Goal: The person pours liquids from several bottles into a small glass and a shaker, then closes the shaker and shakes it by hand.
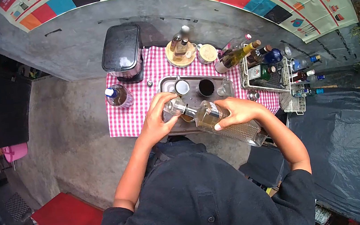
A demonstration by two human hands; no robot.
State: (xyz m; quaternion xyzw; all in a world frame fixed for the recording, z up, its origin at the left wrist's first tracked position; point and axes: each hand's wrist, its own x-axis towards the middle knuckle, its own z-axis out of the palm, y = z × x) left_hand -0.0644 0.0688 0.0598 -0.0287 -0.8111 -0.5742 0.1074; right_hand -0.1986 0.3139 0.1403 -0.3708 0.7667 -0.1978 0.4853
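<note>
My right hand (236, 112) is wrapped round a large clear glass bottle (231, 126) holding pale liquid, tilted with its neck toward the left. At its mouth, my left hand (158, 119) holds a small clear glass (175, 107) between thumb and fingers. Whether liquid is flowing is too small to tell. Beneath them lies a metal tray (167, 85). On it are a white cup (182, 87), a dark-filled cup (206, 87) and a clear glass (225, 89). Another cup with brownish contents is partly hidden under the bottle neck.
The checked cloth (131, 120) bears a blue-capped bottle (118, 96), a black bin-like appliance (122, 50), a round wooden board (175, 62) with bottles, and a tub (207, 54). At the right, a wire rack (248, 81) stands among several bottles. A grey wall rises behind.
</note>
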